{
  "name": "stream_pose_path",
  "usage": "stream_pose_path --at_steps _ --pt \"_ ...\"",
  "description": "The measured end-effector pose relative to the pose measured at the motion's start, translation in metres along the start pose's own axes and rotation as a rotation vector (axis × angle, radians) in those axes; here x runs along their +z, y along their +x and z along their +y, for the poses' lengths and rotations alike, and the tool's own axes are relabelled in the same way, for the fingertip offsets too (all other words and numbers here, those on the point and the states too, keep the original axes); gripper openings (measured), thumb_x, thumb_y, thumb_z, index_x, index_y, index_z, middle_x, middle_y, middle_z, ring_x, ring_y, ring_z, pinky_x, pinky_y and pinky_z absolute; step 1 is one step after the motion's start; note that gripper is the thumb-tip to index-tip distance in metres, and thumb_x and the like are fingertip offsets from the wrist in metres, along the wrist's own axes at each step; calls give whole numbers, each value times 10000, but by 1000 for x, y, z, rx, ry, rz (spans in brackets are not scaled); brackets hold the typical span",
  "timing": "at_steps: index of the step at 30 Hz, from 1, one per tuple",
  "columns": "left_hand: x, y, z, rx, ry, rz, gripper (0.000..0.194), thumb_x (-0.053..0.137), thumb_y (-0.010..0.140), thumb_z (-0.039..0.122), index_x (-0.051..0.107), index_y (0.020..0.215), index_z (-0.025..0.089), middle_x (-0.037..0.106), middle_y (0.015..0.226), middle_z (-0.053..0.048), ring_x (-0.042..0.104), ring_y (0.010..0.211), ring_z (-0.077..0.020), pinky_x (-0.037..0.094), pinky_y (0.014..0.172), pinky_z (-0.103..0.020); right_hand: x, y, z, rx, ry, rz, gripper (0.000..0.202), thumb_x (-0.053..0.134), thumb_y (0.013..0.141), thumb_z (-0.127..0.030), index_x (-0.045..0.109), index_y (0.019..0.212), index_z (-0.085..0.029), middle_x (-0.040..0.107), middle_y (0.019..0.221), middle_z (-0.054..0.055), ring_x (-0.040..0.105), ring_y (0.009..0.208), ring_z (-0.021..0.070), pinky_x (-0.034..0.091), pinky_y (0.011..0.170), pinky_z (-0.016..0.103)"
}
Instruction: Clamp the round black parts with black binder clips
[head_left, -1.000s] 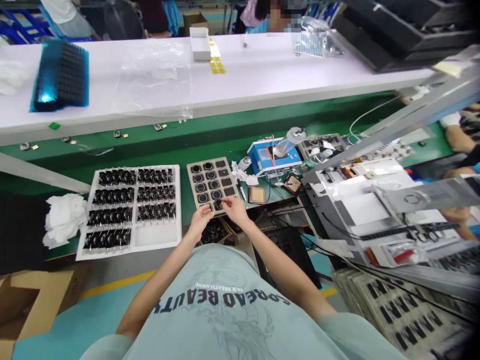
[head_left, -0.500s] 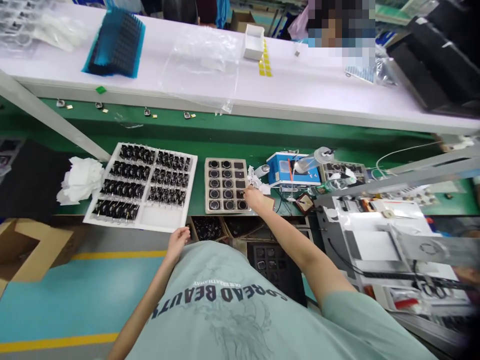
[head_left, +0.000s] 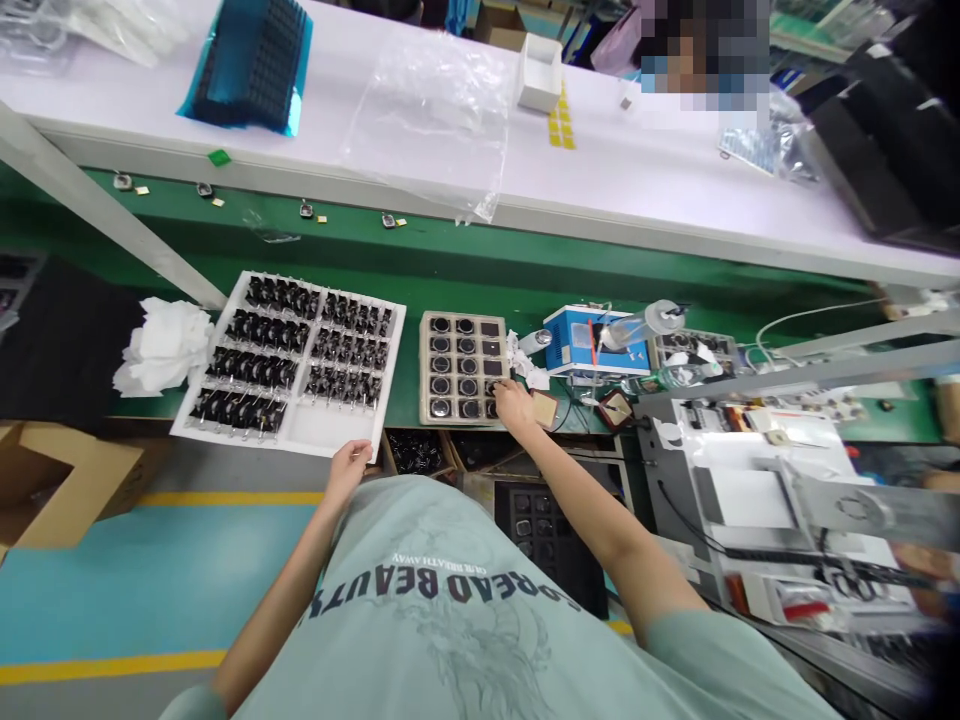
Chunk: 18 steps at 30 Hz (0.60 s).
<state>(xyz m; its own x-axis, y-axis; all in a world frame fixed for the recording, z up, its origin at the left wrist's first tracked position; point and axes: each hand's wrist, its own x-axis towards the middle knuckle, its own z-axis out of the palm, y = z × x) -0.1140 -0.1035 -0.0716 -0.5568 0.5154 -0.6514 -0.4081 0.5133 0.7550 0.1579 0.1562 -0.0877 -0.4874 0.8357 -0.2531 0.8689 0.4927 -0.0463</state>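
Over the right column of a clear plastic tray [head_left: 425, 372] my right hand [head_left: 516, 408] reaches down, fingers together at a lower cell. Its fingertips cover whatever they pinch. Dark round parts with shiny rims [head_left: 441, 386], like watch cases, sit in the tray's other cells. Beside the front right corner of a white foam tray [head_left: 330, 428] is my left hand [head_left: 350, 468], its fingers curled in a pinch. What that hand holds, if anything, is too small to see. Rows of black parts with metal pins [head_left: 255, 369] stand upright in the foam tray.
Crumpled white paper [head_left: 165, 345] lies left of the foam tray. To the right are a blue device [head_left: 559, 340], a clear bottle [head_left: 664, 378] and a grey machine [head_left: 697, 470]. A raised white shelf [head_left: 262, 160] spans the back. Open boxes [head_left: 416, 452] sit below the bench edge.
The whole view has shifted slightly. My left hand has moved up a little, onto the foam tray's front edge in the picture. My right hand stays at the plastic tray's lower right cells.
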Motion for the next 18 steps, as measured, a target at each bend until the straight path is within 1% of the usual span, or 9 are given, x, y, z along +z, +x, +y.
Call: stream_pose_path --at_steps 2,4,7,8,10,12,14,16,18 --pt "-17 4 0 22 50 51 128 779 688 174 695 782 196 680 810 -66 635 896 -249 500 861 -336 6 -3 -2 64 73 84 351 406 972 -184 704 1143 -110 673 1173 194 578 1099 278 424 967 352" --pt "-41 9 4 121 197 165 133 745 710 130 678 801 200 682 909 -98 621 1005 -286 460 965 -382 16 -11 -6 143 153 172 383 411 962 -226 687 1185 -84 680 1159 207 584 1099 296 431 973 378" --pt "-82 26 17 329 583 414 204 674 783 135 663 980 189 623 1184 -171 514 1223 -344 356 1077 -452 34 -34 -21 207 276 249 415 411 935 -247 686 1190 -70 684 1154 221 595 1100 320 452 961 409" --pt "-94 34 22 361 707 471 238 648 810 157 653 1047 179 589 1248 -192 476 1262 -362 337 1081 -478 38 -44 -28 201 316 260 417 408 929 -253 692 1176 -74 687 1148 219 602 1096 321 459 959 414" --pt "-112 51 31 354 901 523 281 606 847 199 639 1122 151 555 1281 -231 446 1268 -395 333 1051 -522 45 -65 -46 161 391 267 409 404 922 -264 706 1137 -90 697 1128 207 618 1081 316 467 967 420" --pt "-121 67 37 325 1031 529 287 580 862 224 649 1122 123 561 1247 -255 449 1233 -411 341 1014 -542 48 -84 -65 104 461 259 395 404 921 -276 718 1095 -111 708 1109 190 630 1070 303 471 985 422" --pt "-123 80 41 311 1110 546 287 567 869 250 672 1092 103 563 1233 -270 440 1216 -418 338 997 -548 48 -95 -82 52 527 246 382 403 925 -287 727 1060 -136 715 1108 169 637 1070 286 477 1001 418" --pt "-121 88 44 294 1152 565 320 550 880 294 696 1073 84 564 1229 -279 428 1210 -422 330 991 -552 46 -99 -96 7 588 253 372 411 929 -301 733 1042 -153 718 1109 154 643 1068 272 489 999 414" --pt "-120 91 46 274 1185 557 380 523 892 343 716 1063 64 575 1216 -289 413 1210 -432 318 988 -557 42 -97 -104 -40 647 275 363 423 929 -312 736 1028 -159 723 1096 146 651 1053 267 504 982 417"
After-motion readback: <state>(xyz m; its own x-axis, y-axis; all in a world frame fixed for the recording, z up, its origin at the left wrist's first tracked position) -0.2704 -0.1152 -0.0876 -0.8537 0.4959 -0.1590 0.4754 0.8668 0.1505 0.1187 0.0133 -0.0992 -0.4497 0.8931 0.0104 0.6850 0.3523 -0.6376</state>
